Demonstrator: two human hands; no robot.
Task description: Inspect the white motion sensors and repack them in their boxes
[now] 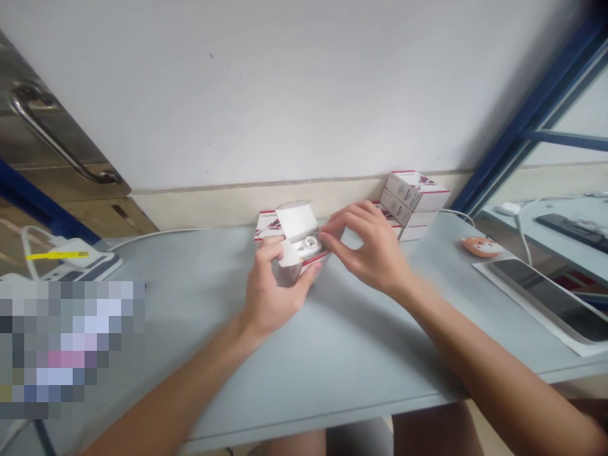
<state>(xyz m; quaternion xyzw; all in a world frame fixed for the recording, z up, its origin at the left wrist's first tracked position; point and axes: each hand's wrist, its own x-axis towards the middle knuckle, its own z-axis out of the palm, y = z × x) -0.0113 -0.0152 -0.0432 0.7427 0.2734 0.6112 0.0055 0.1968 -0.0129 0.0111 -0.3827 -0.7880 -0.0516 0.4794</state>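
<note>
My left hand (274,285) is wrapped round a small white and red cardboard box (295,271), holding it just above the table. The box's lid flap (297,220) stands up, and a white round-ended item (310,242) shows inside; its kind is not clear. My right hand (368,247) pinches with thumb and forefinger at the box's right edge. What lies between those fingertips is too small to tell. Behind the hands, another red and white box (268,226) lies on the table, and several like it form a stack (412,202) to the right, partly hidden by my right hand.
The grey table (266,392) meets a white wall. On the right lie an orange animal-faced case (481,246) and a dark phone-like slab (546,297) on a white sheet. A power strip (90,265) with cables and a blurred-out area are on the left.
</note>
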